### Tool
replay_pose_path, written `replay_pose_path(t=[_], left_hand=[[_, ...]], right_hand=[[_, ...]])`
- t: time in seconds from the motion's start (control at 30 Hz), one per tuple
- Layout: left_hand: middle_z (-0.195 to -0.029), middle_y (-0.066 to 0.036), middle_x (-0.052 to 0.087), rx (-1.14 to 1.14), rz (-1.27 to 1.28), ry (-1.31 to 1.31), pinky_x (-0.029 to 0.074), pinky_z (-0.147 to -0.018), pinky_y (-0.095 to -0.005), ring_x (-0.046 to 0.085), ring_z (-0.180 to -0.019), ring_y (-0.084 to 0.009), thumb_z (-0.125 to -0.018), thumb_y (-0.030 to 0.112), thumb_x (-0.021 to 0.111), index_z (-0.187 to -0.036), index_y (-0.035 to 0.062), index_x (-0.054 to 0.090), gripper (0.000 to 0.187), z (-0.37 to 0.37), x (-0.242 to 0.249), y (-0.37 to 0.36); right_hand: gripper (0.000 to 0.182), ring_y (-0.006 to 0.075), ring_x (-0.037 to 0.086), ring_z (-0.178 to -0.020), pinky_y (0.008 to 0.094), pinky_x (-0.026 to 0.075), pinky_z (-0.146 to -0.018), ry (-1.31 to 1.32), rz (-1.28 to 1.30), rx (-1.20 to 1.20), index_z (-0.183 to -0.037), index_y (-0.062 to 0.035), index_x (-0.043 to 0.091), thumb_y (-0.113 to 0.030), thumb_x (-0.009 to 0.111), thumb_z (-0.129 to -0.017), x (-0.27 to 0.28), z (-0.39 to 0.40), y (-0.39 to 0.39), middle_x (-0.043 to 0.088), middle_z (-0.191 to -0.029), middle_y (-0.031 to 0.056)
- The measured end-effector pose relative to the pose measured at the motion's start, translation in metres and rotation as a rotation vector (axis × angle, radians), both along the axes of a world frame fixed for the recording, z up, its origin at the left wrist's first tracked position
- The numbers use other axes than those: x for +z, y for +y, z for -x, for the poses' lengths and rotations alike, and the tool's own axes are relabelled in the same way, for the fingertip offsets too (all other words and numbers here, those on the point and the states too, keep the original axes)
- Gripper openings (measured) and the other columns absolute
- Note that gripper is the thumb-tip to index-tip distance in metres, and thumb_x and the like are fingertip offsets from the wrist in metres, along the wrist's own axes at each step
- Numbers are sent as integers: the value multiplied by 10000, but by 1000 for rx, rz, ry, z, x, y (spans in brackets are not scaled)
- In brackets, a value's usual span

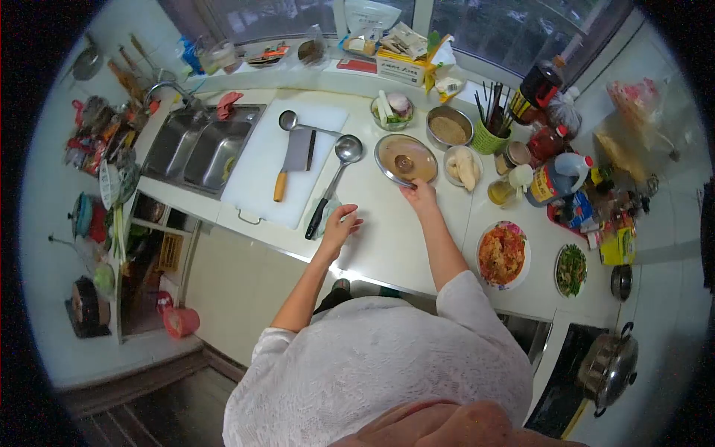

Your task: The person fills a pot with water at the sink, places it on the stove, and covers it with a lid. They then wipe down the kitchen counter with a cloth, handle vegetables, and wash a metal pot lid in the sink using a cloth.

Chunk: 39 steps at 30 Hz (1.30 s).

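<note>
My right hand (419,196) grips the near rim of a round glass pot lid (417,153) with a metal edge and a knob in its middle. Whether the lid rests on something underneath is hidden. Over the counter's front part, my left hand (343,227) has its fingers loosely bent and apart, holding nothing. Just left of it lie the black handle of a steel ladle (347,149) and a pale green cloth (328,214). A cleaver (299,151) with a wooden handle and a second ladle (288,119) lie on the white cutting board (253,164).
Right of the lid are a bowl of pale dough-like pieces (463,168) and a steel bowl (449,127). A vegetable bowl (392,112) stands behind. Two food plates (526,257) (571,270), bottles (555,179) and a lidded pot (609,370) are rightward; a double sink (201,149) is left.
</note>
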<state>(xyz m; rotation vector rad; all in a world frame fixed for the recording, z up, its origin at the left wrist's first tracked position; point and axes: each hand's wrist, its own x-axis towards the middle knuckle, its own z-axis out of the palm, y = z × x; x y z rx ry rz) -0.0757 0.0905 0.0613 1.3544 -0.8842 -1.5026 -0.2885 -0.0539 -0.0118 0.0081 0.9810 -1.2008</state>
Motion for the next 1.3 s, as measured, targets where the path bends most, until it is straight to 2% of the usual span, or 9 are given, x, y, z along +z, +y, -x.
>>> replay_pose_path(t=[0.17, 0.23, 0.5, 0.57, 0.7, 0.83, 1.13, 1.23, 1.3], left_hand=[[-1078, -56, 518, -192, -84, 84, 479, -780, -288, 584, -902, -178, -904, 205, 487, -1139, 36, 483, 289, 0, 6, -31], [-1070, -64, 525, -302, -86, 121, 498, -747, -264, 592, -882, -172, -916, 217, 453, -1152, 34, 476, 300, 5, 11, -41], [-1202, -116, 480, -788, -264, 484, 468, -802, -319, 564, -898, -194, -918, 406, 420, -1213, 36, 423, 473, 71, 39, -1], [-1147, -115, 513, -903, -391, 711, 448, -805, -295, 543, -931, -179, -895, 499, 405, -1184, 58, 452, 529, 98, 39, 30], [-907, -52, 564, -1029, -474, 702, 445, -688, -258, 543, -837, -139, -875, 538, 418, -1075, 104, 503, 485, 141, 46, 101], [-833, -33, 572, -1114, -645, 615, 442, -614, -269, 525, -659, -126, -890, 533, 380, -1013, 115, 515, 457, 184, 62, 172], [-867, -43, 557, -1482, -704, 531, 435, -632, -279, 514, -701, -141, -875, 568, 365, -1000, 136, 518, 475, 303, 83, 395], [-958, -53, 554, -1637, -653, 557, 444, -713, -302, 527, -772, -162, -862, 593, 378, -1058, 133, 512, 518, 335, 85, 472], [-957, -57, 558, -1717, -688, 521, 449, -708, -311, 528, -768, -167, -858, 597, 385, -1065, 130, 510, 526, 349, 86, 515]], right_hand=[[223, 272, 568, -849, 386, 491, -745, 107, 49, -16, -1042, 23, 472, -22, 442, -826, 42, 4, 66, 565, -954, 170], [266, 270, 586, -870, 414, 510, -777, 202, 287, 60, -1071, 37, 458, -41, 435, -817, 78, 5, 105, 548, -1038, 179], [325, 221, 595, -894, 351, 509, -741, 258, 362, -315, -1114, 24, 471, -47, 441, -799, 138, -3, 264, 572, -1044, 142], [319, 211, 602, -887, 347, 506, -742, 366, 334, -345, -1098, 17, 498, -61, 438, -794, 149, 1, 313, 589, -1025, 125], [295, 197, 608, -868, 348, 493, -739, 422, 272, -426, -1079, 5, 518, -55, 448, -798, 150, 19, 403, 608, -988, 118], [271, 205, 608, -854, 352, 490, -751, 362, 356, -617, -1060, 11, 518, -55, 445, -807, 150, 34, 487, 606, -988, 126], [241, 212, 580, -936, 376, 481, -795, 464, 319, -968, -1048, -4, 521, -46, 491, -813, 165, 89, 712, 569, -1072, 113], [163, 186, 599, -785, 329, 485, -735, 558, 188, -1261, -952, -18, 540, -104, 574, -818, 174, 94, 775, 592, -877, 71], [187, 174, 600, -762, 319, 495, -670, 594, 92, -1362, -955, -33, 565, -115, 597, -791, 168, 93, 813, 603, -862, 58]])
